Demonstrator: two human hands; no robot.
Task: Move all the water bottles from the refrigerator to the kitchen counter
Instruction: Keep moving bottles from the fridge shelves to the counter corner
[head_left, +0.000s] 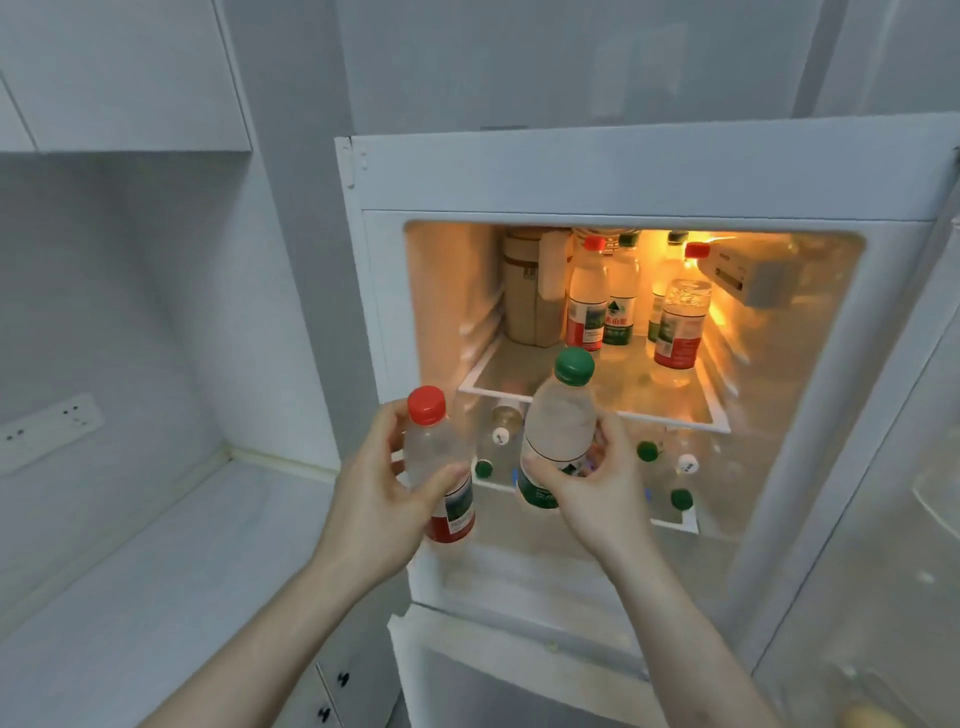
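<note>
The refrigerator (644, 171) stands open, its lit compartment facing the camera, and both hands are raised in front of it, each holding a water bottle. The left hand (384, 499) has its grip clamped on the red-capped bottle (439, 467), fingers behind and thumb across the clear body above the red label; the bottle is upright, just outside the left edge of the opening. The right hand (597, 493) has its grip clamped on the green-capped bottle (558, 431), thumb across the green label near its base, the bottle tilted slightly with its cap in front of the glass shelf (670, 415). On that shelf four more bottles (587, 306) stand upright towards the back, two with red caps and two with green, beside a beige container (527, 296) at the left. Below the shelf, several bottles lie with their caps (647, 451) pointing outward, green and white. The pale desk (171, 561) stretches to the left of the refrigerator, under a wall socket strip (49, 428).
</note>
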